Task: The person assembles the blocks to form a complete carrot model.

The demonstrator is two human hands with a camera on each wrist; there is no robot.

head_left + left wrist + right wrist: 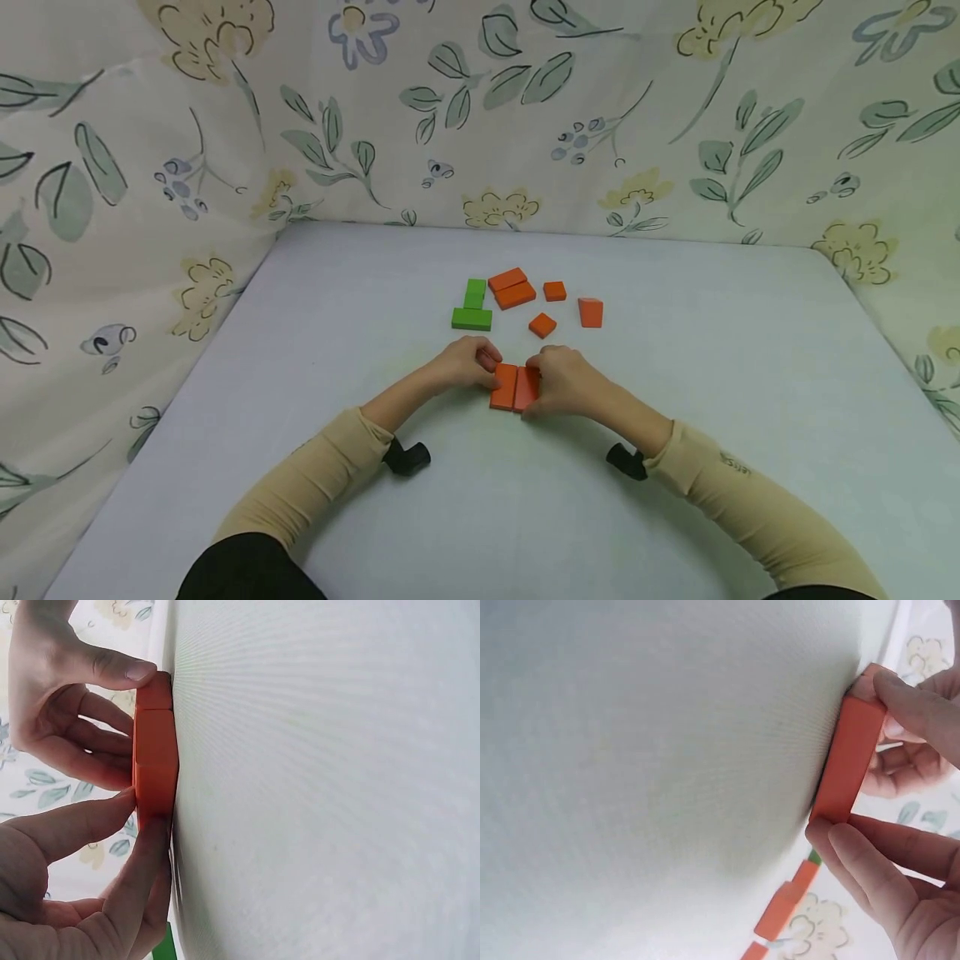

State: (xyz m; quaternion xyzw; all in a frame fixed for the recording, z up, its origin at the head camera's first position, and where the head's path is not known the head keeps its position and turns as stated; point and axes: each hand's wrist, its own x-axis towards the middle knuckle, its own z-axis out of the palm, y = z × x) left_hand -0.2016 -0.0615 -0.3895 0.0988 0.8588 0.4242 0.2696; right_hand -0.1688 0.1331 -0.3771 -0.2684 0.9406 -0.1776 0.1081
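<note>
Two flat orange blocks lie side by side on the white table, long edges together. At the left block [502, 387], the left hand [467, 363] pinches the outer side and far corner between thumb and fingers. Spanning the right block [527, 388], the right hand [568, 382] grips it with the thumb at the near end and fingers at the far end. The right wrist view shows that block's long side [849, 754] between thumb and fingertips. Part of the right block is hidden by the hand in the head view.
Beyond the hands stand a green upright block [475, 293] and a green flat block [472, 319]. To their right lie a pair of orange blocks [513, 288], two small orange blocks [555, 291] and an orange wedge-like block [591, 313]. Floral cloth [495, 125] hangs behind the table.
</note>
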